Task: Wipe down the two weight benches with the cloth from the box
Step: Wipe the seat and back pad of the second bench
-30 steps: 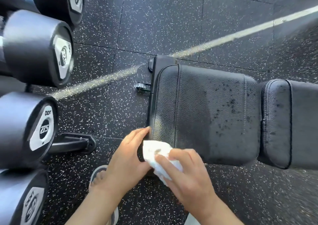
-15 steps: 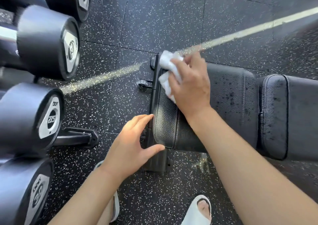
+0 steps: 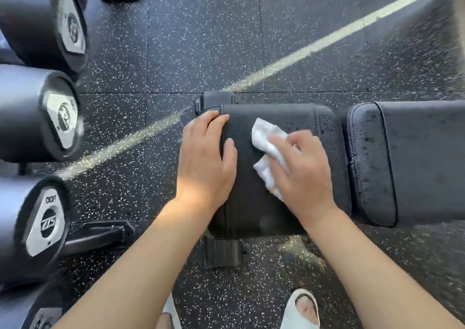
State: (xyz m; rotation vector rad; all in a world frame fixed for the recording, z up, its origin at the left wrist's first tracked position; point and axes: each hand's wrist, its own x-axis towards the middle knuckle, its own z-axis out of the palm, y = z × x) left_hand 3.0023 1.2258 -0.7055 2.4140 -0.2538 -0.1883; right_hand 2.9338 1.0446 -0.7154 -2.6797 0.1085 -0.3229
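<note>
A black padded weight bench lies across the middle of the view, its seat pad (image 3: 274,215) nearest me and its longer back pad (image 3: 422,157) to the right, speckled with droplets. My right hand (image 3: 304,175) presses a crumpled white cloth (image 3: 266,142) flat onto the seat pad, fingers spread over it. My left hand (image 3: 206,165) rests on the seat pad's left end, fingers laid over the edge and thumb on top. The box and the second bench are out of view.
Large black dumbbells (image 3: 45,117) on a rack fill the left side, with a rack foot (image 3: 100,235) sticking out toward the bench. The bench's base bar (image 3: 221,253) shows below the seat. Speckled rubber floor (image 3: 201,39) surrounds everything. My sandalled feet (image 3: 302,308) stand at the bottom.
My right hand has drawn the cloth from the pad's far left corner back toward me and rightward onto the middle of the seat. My left hand moved up onto the pad's left end.
</note>
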